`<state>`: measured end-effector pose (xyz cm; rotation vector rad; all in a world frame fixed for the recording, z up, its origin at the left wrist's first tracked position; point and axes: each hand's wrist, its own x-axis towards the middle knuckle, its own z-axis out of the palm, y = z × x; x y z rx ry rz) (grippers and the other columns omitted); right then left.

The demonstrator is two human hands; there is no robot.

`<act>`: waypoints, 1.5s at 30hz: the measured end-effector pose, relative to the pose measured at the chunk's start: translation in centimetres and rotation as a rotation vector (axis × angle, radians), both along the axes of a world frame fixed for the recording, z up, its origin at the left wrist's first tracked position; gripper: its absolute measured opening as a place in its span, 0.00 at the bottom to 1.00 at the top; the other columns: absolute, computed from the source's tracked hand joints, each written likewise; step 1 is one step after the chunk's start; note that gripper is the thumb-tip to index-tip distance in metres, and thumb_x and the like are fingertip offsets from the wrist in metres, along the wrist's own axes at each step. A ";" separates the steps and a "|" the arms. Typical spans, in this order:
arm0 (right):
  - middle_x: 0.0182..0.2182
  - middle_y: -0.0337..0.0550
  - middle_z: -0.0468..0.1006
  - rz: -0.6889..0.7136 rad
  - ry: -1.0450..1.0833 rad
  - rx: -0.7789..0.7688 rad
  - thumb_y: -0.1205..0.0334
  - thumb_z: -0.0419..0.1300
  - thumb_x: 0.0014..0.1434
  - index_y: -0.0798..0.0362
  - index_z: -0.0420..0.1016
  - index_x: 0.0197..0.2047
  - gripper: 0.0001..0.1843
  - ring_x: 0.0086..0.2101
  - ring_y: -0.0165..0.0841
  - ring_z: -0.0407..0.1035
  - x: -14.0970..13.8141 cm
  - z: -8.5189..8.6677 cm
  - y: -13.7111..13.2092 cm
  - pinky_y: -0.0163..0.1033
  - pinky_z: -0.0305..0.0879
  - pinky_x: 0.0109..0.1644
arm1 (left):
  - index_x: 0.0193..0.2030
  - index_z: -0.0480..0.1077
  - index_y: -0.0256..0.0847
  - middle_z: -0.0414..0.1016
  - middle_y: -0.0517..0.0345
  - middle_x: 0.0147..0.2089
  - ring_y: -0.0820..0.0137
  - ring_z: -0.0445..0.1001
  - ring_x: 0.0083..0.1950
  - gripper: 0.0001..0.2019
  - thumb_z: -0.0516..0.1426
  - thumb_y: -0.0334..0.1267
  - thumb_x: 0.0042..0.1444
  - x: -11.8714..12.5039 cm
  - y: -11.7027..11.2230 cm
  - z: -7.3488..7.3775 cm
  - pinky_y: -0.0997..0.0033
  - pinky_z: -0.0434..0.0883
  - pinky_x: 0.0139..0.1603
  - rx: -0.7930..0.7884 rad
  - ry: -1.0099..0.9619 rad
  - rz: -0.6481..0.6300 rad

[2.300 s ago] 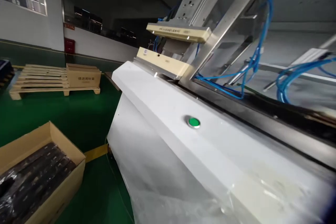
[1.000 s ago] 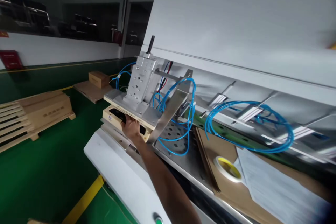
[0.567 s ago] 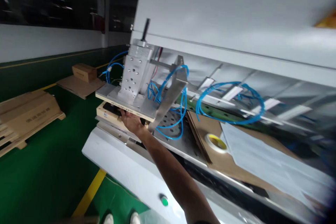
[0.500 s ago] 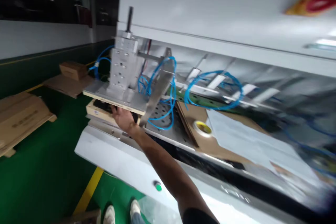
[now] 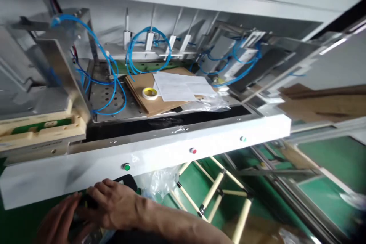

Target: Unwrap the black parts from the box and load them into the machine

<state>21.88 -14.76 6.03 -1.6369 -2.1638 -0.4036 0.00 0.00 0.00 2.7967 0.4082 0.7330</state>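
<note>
Both hands are low at the bottom left, below the machine's white front rail (image 5: 171,148). My right hand (image 5: 114,206) reaches in from the right, its fingers curled over a black flat part (image 5: 126,181). My left hand (image 5: 55,219) is blurred and meets the same dark part from the left; its grip does not show clearly. Above them, at the left end of the machine, sits the cream jig (image 5: 42,131) with a green inlay, under a metal press head (image 5: 34,84).
The rail carries a green button (image 5: 126,166), a red button (image 5: 193,150) and another green button (image 5: 243,138). On the machine bed lie cardboard (image 5: 143,101), a tape roll (image 5: 150,92) and papers (image 5: 178,85). Blue hoses (image 5: 110,84) loop above. A tube rack (image 5: 211,192) stands below.
My right hand has left the jig at the machine's left end and come down below the rail. My left hand has come into view there. The view has swung right and down.
</note>
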 end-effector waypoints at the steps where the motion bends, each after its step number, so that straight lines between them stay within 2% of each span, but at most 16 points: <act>1: 0.47 0.47 0.80 -0.024 -0.004 0.007 0.56 0.60 0.71 0.46 0.78 0.58 0.15 0.39 0.34 0.73 0.8 0.6 -1.1 0.42 0.72 0.45 | 0.70 0.63 0.50 0.82 0.46 0.57 0.53 0.83 0.52 0.31 0.64 0.51 0.63 1.7 -0.2 -0.1 0.54 0.79 0.49 0.070 0.001 -0.078; 3: 0.54 0.48 0.80 -0.080 0.004 0.039 0.58 0.61 0.71 0.47 0.77 0.59 0.16 0.51 0.37 0.74 2.4 1.3 -3.6 0.47 0.70 0.60 | 0.69 0.64 0.46 0.83 0.48 0.51 0.57 0.83 0.47 0.28 0.61 0.52 0.66 4.8 -0.8 0.0 0.59 0.79 0.45 0.156 0.024 -0.157; 4: 0.57 0.47 0.79 -0.129 0.040 0.074 0.57 0.61 0.71 0.48 0.77 0.59 0.16 0.57 0.38 0.72 3.1 1.2 -5.0 0.48 0.67 0.65 | 0.69 0.64 0.45 0.83 0.48 0.50 0.57 0.83 0.46 0.27 0.59 0.52 0.68 6.2 -1.1 0.3 0.60 0.79 0.45 0.155 0.045 -0.144; 6: 0.56 0.47 0.80 -0.324 0.176 0.191 0.57 0.61 0.70 0.49 0.77 0.57 0.14 0.60 0.37 0.69 4.5 0.3 -8.0 0.48 0.65 0.68 | 0.67 0.65 0.43 0.83 0.45 0.50 0.56 0.83 0.45 0.26 0.58 0.54 0.68 8.6 -2.0 1.2 0.59 0.78 0.45 0.129 0.056 -0.060; 8: 0.50 0.46 0.83 -0.602 0.297 0.288 0.62 0.62 0.70 0.49 0.78 0.55 0.12 0.57 0.36 0.72 5.9 -1.7 -10.9 0.46 0.67 0.65 | 0.65 0.66 0.42 0.83 0.43 0.50 0.53 0.83 0.46 0.27 0.57 0.57 0.68 10.6 -2.8 2.4 0.58 0.77 0.43 0.085 0.036 0.050; 10: 0.49 0.47 0.84 -0.837 0.304 0.281 0.67 0.61 0.69 0.49 0.78 0.55 0.13 0.57 0.38 0.72 7.5 -4.1 -13.4 0.50 0.67 0.65 | 0.62 0.67 0.42 0.83 0.43 0.48 0.53 0.83 0.45 0.26 0.56 0.59 0.68 12.4 -3.7 3.4 0.60 0.77 0.39 0.035 0.033 0.137; 11: 0.52 0.48 0.83 -0.911 0.275 0.246 0.67 0.61 0.69 0.48 0.78 0.56 0.15 0.60 0.41 0.71 8.4 -5.3 -14.5 0.53 0.65 0.67 | 0.61 0.68 0.42 0.83 0.44 0.47 0.54 0.83 0.44 0.25 0.55 0.59 0.68 13.4 -4.1 3.9 0.61 0.76 0.37 0.012 0.044 0.157; 13: 0.60 0.49 0.80 -0.972 0.223 0.150 0.62 0.62 0.69 0.46 0.77 0.61 0.18 0.66 0.46 0.66 10.0 -7.2 -16.1 0.59 0.60 0.71 | 0.60 0.69 0.43 0.83 0.44 0.47 0.54 0.83 0.43 0.26 0.55 0.61 0.68 15.3 -4.8 4.6 0.62 0.75 0.35 -0.018 0.073 0.150; 17: 0.66 0.47 0.75 -0.950 0.224 0.052 0.56 0.65 0.67 0.42 0.72 0.68 0.27 0.69 0.47 0.60 11.8 -8.6 -17.5 0.61 0.53 0.75 | 0.60 0.70 0.43 0.83 0.44 0.48 0.53 0.84 0.45 0.28 0.55 0.63 0.66 18.9 -5.6 5.0 0.61 0.76 0.36 -0.026 0.086 0.091; 23: 0.62 0.45 0.78 -0.951 0.260 0.093 0.60 0.62 0.70 0.40 0.71 0.69 0.25 0.65 0.42 0.64 12.8 -8.2 -17.6 0.56 0.54 0.75 | 0.58 0.71 0.40 0.84 0.43 0.49 0.54 0.84 0.45 0.33 0.49 0.68 0.67 22.9 -7.2 5.4 0.61 0.77 0.38 0.035 0.137 -0.036; 26: 0.62 0.46 0.78 -0.917 0.260 0.114 0.59 0.63 0.70 0.43 0.75 0.64 0.21 0.65 0.41 0.65 13.3 -8.6 -17.8 0.55 0.55 0.74 | 0.59 0.71 0.38 0.84 0.41 0.49 0.53 0.83 0.47 0.34 0.48 0.68 0.67 24.8 -8.0 6.0 0.59 0.76 0.43 0.087 0.152 -0.117; 29: 0.61 0.47 0.79 -0.873 0.230 0.156 0.63 0.61 0.69 0.45 0.79 0.57 0.14 0.66 0.40 0.64 13.5 -9.2 -18.1 0.54 0.56 0.74 | 0.59 0.70 0.37 0.82 0.41 0.50 0.52 0.82 0.50 0.31 0.49 0.64 0.69 26.9 -8.6 6.7 0.58 0.75 0.47 0.134 0.146 -0.210; 32: 0.61 0.45 0.79 -0.813 0.225 0.206 0.64 0.58 0.71 0.46 0.80 0.54 0.13 0.67 0.39 0.63 13.5 -9.7 -18.4 0.52 0.58 0.74 | 0.58 0.70 0.37 0.80 0.42 0.51 0.53 0.80 0.50 0.27 0.51 0.61 0.70 28.7 -9.3 7.0 0.58 0.74 0.49 0.171 0.134 -0.268; 35: 0.60 0.44 0.80 -0.785 0.228 0.225 0.63 0.54 0.73 0.46 0.80 0.53 0.14 0.67 0.39 0.64 13.4 -10.0 -18.4 0.52 0.59 0.73 | 0.58 0.69 0.37 0.78 0.41 0.53 0.54 0.78 0.50 0.26 0.51 0.59 0.71 29.8 -10.1 6.7 0.57 0.73 0.50 0.178 0.140 -0.306; 38: 0.59 0.45 0.81 -0.797 0.225 0.212 0.64 0.54 0.72 0.47 0.81 0.51 0.14 0.66 0.39 0.65 13.4 -10.1 -18.3 0.53 0.60 0.73 | 0.58 0.70 0.35 0.76 0.43 0.49 0.55 0.77 0.47 0.26 0.51 0.58 0.71 30.2 -10.6 6.0 0.58 0.73 0.48 0.178 0.146 -0.319; 45: 0.58 0.47 0.81 -0.792 0.244 0.238 0.66 0.56 0.70 0.48 0.79 0.51 0.12 0.66 0.39 0.65 13.4 -10.2 -18.1 0.52 0.61 0.73 | 0.57 0.70 0.35 0.75 0.45 0.45 0.55 0.76 0.45 0.27 0.51 0.59 0.70 30.3 -10.4 5.0 0.57 0.74 0.46 0.166 0.149 -0.333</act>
